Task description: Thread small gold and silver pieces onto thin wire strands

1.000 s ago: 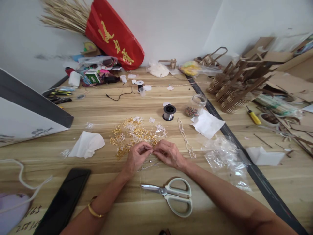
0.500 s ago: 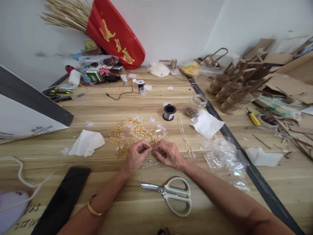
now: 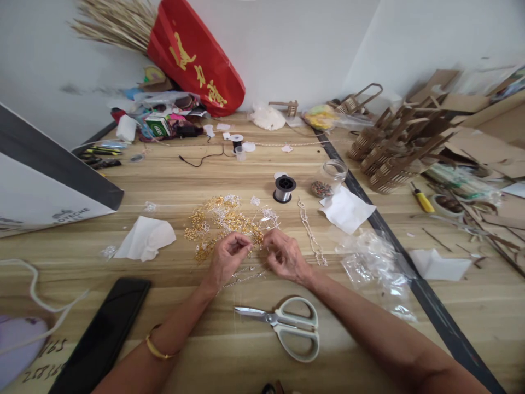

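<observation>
Over the near edge of a heap of small gold and clear jewelry pieces point(image 3: 223, 216), my left hand point(image 3: 229, 257) is closed with thumb and forefinger pinched together. What sits in that pinch is too small to make out. My right hand point(image 3: 287, 256) is close beside it on the right, its fingers curled and thumb and forefinger near each other; whatever it grips cannot be made out. A thin beaded chain point(image 3: 246, 278) lies on the wood beneath and between my hands. Nearer to me rest white-handled scissors point(image 3: 283, 325), blades pointing left.
A wire spool point(image 3: 284, 189), a glass jar of beads point(image 3: 328, 178) and a second chain point(image 3: 309, 232) lie beyond my right hand. Clear plastic bags point(image 3: 379, 268) are at right, a black phone point(image 3: 104, 334) at left. Small woven baskets point(image 3: 389, 158) crowd the far right.
My hands have drawn slightly apart, the right hand shifting a little up and away from the left fingertips. The rest of the table looks the same.
</observation>
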A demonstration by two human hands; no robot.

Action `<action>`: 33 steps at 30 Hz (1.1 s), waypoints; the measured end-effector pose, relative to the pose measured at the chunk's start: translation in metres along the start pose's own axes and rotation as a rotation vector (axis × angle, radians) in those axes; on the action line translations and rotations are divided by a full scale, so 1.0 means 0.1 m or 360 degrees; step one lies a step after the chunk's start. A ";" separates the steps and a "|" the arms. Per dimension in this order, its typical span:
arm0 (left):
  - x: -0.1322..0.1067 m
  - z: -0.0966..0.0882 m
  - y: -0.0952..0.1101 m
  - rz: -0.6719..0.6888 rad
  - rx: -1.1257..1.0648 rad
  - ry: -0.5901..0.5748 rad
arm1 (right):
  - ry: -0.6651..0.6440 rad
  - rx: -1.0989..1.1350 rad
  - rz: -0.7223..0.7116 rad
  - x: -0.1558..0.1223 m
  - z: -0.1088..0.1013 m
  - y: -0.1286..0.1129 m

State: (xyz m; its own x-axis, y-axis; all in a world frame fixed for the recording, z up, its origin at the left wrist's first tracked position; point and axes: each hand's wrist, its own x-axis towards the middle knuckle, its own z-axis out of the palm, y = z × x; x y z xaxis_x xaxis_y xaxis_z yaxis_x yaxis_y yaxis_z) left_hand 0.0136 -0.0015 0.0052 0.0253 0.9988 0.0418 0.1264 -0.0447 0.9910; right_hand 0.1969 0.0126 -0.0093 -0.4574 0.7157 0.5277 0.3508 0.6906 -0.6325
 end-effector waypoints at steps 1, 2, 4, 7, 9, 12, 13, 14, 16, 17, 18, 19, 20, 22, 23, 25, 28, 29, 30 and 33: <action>0.00 0.00 0.00 0.0000 0.0001 0.0002 | 0.0034 0.0032 0.0006 0.00 0.00 0.00; 0.00 0.00 0.00 0.0000 0.0001 0.0005 | 0.0071 0.0067 0.0033 -0.01 -0.01 0.01; 0.00 0.00 0.00 -0.0004 -0.0004 0.0011 | 0.0144 0.0138 0.0140 -0.01 -0.02 0.00; 0.00 0.00 0.00 -0.0011 -0.0009 0.0019 | 0.0234 0.0235 0.0336 0.00 -0.03 -0.01; 0.00 0.00 0.00 -0.0006 -0.0014 0.0022 | 0.0282 0.0279 0.0402 0.01 -0.04 -0.03; 0.01 0.00 -0.01 0.0010 -0.0014 0.0013 | 0.0272 0.0286 0.0389 0.02 -0.04 -0.04; 0.01 0.00 -0.02 0.0017 -0.0012 0.0009 | 0.0252 0.0274 0.0350 0.02 -0.04 -0.04; 0.01 0.00 -0.03 0.0028 -0.0012 0.0003 | 0.0222 0.0255 0.0299 0.02 -0.04 -0.04; 0.01 0.00 -0.05 0.0059 -0.0010 -0.0015 | 0.0148 0.0193 0.0171 0.02 -0.03 -0.03; 0.00 0.00 -0.06 0.0073 -0.0004 -0.0029 | 0.0107 0.0155 0.0108 0.02 -0.02 -0.03; 0.00 0.01 -0.06 0.0085 0.0005 -0.0044 | 0.0065 0.0119 0.0054 0.02 -0.02 -0.02; -0.01 0.01 -0.07 0.0097 0.0015 -0.0057 | 0.0027 0.0088 0.0013 0.01 -0.01 -0.02; -0.01 0.02 -0.06 0.0109 0.0026 -0.0065 | -0.0005 0.0063 -0.0016 0.01 0.00 -0.01; -0.02 0.02 -0.06 0.0131 0.0044 -0.0069 | -0.0052 0.0035 -0.0041 0.01 0.01 -0.01; -0.02 0.03 -0.05 0.0138 0.0049 -0.0066 | -0.0065 0.0032 -0.0043 0.02 0.01 -0.01; -0.02 0.03 -0.05 0.0140 0.0057 -0.0062 | -0.0080 0.0039 -0.0047 0.02 0.01 -0.01; -0.02 0.02 -0.06 0.0138 0.0078 -0.0062 | -0.0077 0.0048 -0.0048 0.03 0.01 -0.01; -0.02 0.02 -0.06 0.0142 0.0087 -0.0065 | -0.0081 0.0047 -0.0040 0.03 0.01 -0.01; -0.02 0.02 -0.06 0.0146 0.0092 -0.0069 | -0.0086 0.0045 -0.0032 0.03 0.01 -0.01; -0.02 0.02 -0.06 0.0147 0.0085 -0.0076 | -0.0116 0.0028 -0.0006 0.03 0.01 -0.02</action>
State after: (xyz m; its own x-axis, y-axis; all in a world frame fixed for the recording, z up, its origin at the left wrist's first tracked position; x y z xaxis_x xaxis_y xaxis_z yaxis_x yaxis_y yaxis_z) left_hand 0.0144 -0.0034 -0.0008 0.0864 0.9884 0.1253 0.1738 -0.1387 0.9750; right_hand 0.1938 0.0135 -0.0070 -0.5172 0.7032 0.4879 0.3349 0.6908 -0.6408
